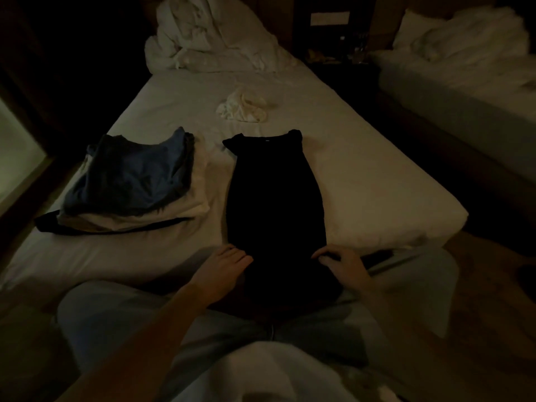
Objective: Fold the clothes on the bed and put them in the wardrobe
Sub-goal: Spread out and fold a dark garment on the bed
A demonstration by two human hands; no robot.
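A black garment [274, 192] lies flat and lengthwise on the white bed [362, 175], its sides folded in and its lower end hanging over the near edge. My left hand [223, 265] rests on its lower left edge with fingers fairly straight. My right hand [340, 261] touches the lower right edge, fingers curled at the cloth; whether they pinch it is unclear. To the left sits a stack of folded clothes [127, 184], blue on top, white and dark below. A crumpled cream garment [243, 107] lies farther up the bed.
A bunched white duvet [208, 36] fills the head of the bed. A second bed [464, 71] with white bedding stands at the right across a dark gap. A nightstand [333, 33] is between them. Wooden floor [493, 314] shows at lower right. The room is dim.
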